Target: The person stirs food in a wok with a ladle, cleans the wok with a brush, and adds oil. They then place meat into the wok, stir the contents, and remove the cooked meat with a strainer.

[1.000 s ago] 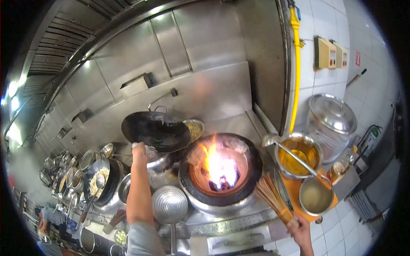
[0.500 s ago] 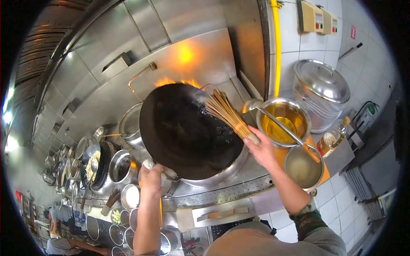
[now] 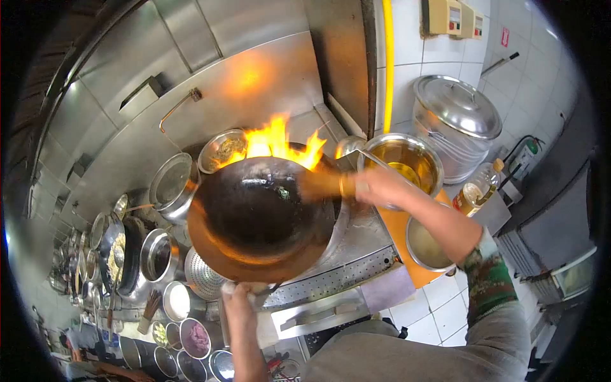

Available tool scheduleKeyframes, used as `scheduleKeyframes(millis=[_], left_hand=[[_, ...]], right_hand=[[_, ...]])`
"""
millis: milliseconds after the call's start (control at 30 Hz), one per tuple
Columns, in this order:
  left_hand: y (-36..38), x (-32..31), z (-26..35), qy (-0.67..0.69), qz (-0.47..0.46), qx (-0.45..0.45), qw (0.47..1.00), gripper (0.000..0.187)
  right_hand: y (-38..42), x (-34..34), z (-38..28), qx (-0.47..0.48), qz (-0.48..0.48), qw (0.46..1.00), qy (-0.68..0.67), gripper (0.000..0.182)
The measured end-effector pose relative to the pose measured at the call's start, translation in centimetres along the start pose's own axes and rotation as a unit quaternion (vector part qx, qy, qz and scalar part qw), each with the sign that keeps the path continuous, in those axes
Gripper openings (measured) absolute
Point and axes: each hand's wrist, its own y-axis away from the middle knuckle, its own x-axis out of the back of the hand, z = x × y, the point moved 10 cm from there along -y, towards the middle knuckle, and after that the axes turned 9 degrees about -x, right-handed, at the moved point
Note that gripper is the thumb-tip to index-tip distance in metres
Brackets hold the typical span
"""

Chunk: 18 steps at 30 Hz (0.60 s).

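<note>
My left hand (image 3: 239, 311) is closed at the near rim of a large dark wok (image 3: 261, 207), gripping it through a pale folded cloth (image 3: 256, 288). Over the burner the wok is tilted, and tall flames (image 3: 273, 141) rise behind its far rim. My right hand (image 3: 380, 186) is wrapped round the handle end of a bamboo wok brush (image 3: 321, 185). The bristles, blurred by motion, lie over the right part of the wok's inside. Only dark, glossy wet patches show in the wok.
Right of the stove stand a bowl of yellow oil (image 3: 407, 167), a ladle (image 3: 350, 146), a bowl of cloudy liquid (image 3: 428, 245), a bottle (image 3: 478, 189) and a lidded pot (image 3: 457, 124). A perforated strainer (image 3: 202, 274), a pot (image 3: 159, 254) and several ingredient containers stand left. Another person is at the lower left.
The wok has tipped and shifted, and flames behind it have grown much larger. My right hand has swept the brush, now blurred. My left hand still grips the cloth at the wok's rim.
</note>
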Motion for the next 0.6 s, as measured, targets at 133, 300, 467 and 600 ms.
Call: scheduleKeyframes(millis=[133,300,467,600], left_hand=[[0.8,-3.7,-4.1,0.103,0.147,0.085,0.980,0.044],[-2.5,-7.3,-8.9,0.219,0.097,0.059,0.969,0.044],[-2.3,-7.5,-9.2,0.211,0.110,0.071,0.969,0.045],[-3.1,-7.1,-10.5,0.216,0.103,0.070,0.969,0.047]], right_hand=[[-7.4,7.5,-3.1,0.008,0.280,0.960,0.031,0.046],[-13.4,3.7,-5.4,-0.035,0.387,0.905,-0.174,0.055],[-18.0,-5.2,-4.0,-0.109,0.256,0.958,-0.064,0.061],[-16.5,-10.6,-8.5,-0.110,0.164,0.980,-0.037,0.054]])
